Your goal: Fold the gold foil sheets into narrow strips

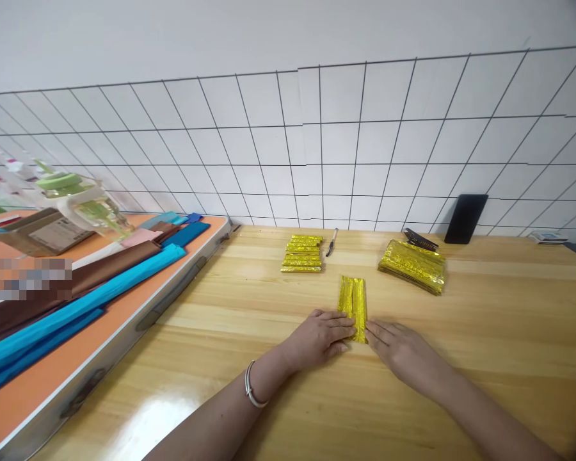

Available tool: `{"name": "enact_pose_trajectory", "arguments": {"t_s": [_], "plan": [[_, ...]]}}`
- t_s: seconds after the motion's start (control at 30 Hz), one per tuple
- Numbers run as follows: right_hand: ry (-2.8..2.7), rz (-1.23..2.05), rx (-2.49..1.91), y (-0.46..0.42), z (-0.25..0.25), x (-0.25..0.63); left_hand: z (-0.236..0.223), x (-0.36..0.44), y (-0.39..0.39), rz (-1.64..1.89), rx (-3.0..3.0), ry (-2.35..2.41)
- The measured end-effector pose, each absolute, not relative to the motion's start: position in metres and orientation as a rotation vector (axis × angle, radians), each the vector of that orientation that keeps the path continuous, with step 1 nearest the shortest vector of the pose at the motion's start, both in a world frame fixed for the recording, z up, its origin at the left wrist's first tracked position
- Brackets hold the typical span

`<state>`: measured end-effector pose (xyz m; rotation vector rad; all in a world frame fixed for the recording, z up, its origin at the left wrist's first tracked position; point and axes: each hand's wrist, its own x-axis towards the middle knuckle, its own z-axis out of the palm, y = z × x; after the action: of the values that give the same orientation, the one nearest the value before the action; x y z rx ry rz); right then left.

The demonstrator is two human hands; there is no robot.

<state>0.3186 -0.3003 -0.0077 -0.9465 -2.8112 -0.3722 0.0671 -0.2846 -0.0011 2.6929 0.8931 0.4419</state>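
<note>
Left hand [324, 334]: fingers together, pressed flat on folded gold foil piece [360, 298], no clamp. Right hand [398, 349]: fingertips at the foil's right edge, also unclamped. Foil lies mid-table, on bare wood [484, 346]. Toward table's back edge: smaller gold foil stack [301, 254], pen [332, 242] just beside it; farther right, thicker gold foil stack [413, 266]. Black slab [465, 219] leans on wall at back edge, toward back-right corner.

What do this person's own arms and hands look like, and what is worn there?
The left hand is ungloved, with a slim, shiny, silver-coloured bangle around its wrist. The right hand is also ungloved, its wrist unadorned. No sleeves show.
</note>
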Motion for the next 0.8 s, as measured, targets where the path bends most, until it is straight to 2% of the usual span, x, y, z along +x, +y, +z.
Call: {"name": "enact_pose_trajectory", "arguments": {"t_s": [0.33, 0.8], "plan": [[-2.723, -0.055, -0.988, -0.294, 0.000, 0.314, 0.002, 0.070, -0.284, 0.384, 2.709, 0.917], [-2.746, 0.163, -1.169, -0.256, -0.008, 0.323, 0.007, 0.071, -0.288, 0.375, 2.711, 0.913]]}}
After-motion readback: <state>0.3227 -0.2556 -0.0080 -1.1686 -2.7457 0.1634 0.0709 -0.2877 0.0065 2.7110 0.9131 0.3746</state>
